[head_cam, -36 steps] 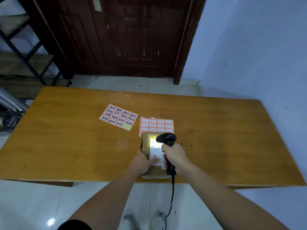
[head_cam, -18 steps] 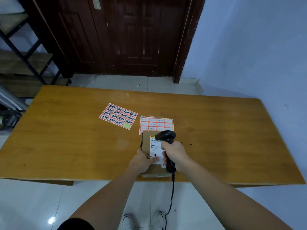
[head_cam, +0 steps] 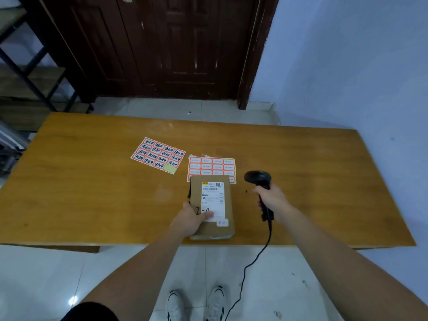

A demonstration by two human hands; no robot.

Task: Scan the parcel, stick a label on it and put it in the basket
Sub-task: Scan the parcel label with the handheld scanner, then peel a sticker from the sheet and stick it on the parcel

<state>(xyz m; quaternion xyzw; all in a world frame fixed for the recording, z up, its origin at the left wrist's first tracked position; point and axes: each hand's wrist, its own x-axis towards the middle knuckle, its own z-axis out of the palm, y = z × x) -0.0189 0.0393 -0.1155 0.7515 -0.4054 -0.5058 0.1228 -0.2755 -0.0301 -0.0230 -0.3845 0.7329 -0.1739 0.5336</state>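
Note:
A brown cardboard parcel (head_cam: 228, 206) with a white shipping slip lies near the front edge of the wooden table (head_cam: 92, 193). My left hand (head_cam: 191, 218) grips its near left corner, thumb on the slip. My right hand (head_cam: 272, 200) holds a black corded barcode scanner (head_cam: 258, 178) by the handle, to the right of the parcel and apart from it. Two sheets of orange-edged labels lie behind the parcel: one with black writing (head_cam: 158, 155) to the left, one paler sheet (head_cam: 212, 165) partly under the parcel's far end. No basket is in view.
The scanner's cable (head_cam: 254, 258) hangs off the table's front edge to the floor beside my shoes. A dark wooden door (head_cam: 162, 42) stands behind the table, a metal shelf frame (head_cam: 27, 72) at the left, a blue wall at the right.
My right hand has swung the scanner off the parcel to the right, uncovering the slip. The scanner's light on the slip has gone out. My left hand has stayed on the parcel.

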